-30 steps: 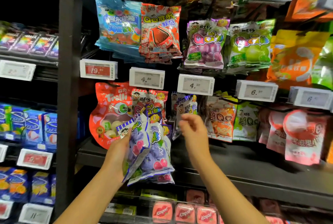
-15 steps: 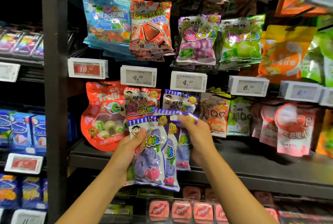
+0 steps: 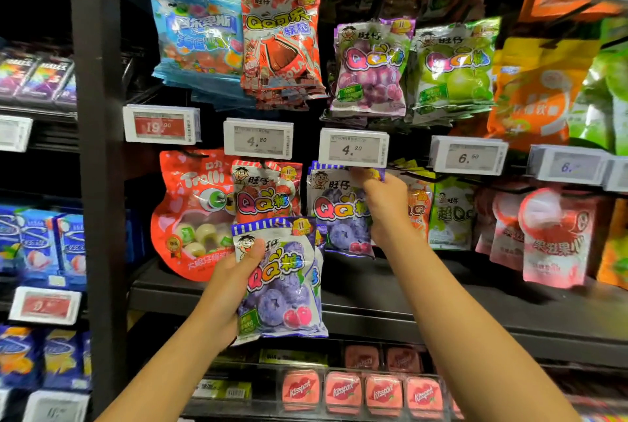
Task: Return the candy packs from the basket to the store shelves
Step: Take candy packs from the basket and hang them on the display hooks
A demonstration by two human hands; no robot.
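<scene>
From the head camera, the left hand (image 3: 226, 280) grasps a small stack of blueberry candy packs (image 3: 283, 280), thumb laid across the front just under the cartoon boy's face. The front pack is white and purple with a striped top edge, the coloured letters "QQ" and a picture of blueberries and a cherry; more packs of the same kind peek out behind it at its right edge. Up and to the right of that hand, the right hand (image 3: 385, 205) pinches the top corner of a hanging blueberry pack (image 3: 334, 212) with the same "QQ" lettering, directly under a price tag (image 3: 353, 148) reading "4.20". Between the two hands hangs a red strawberry "QQ" pack (image 3: 266, 192), under another "4.20" tag (image 3: 259, 139). Left of the left hand hangs a red "Trolli" bag (image 3: 190, 214), below a red tag (image 3: 159, 124) reading "19.90". Below the right forearm sit pink "Kissport" tins (image 3: 362, 391).
</scene>
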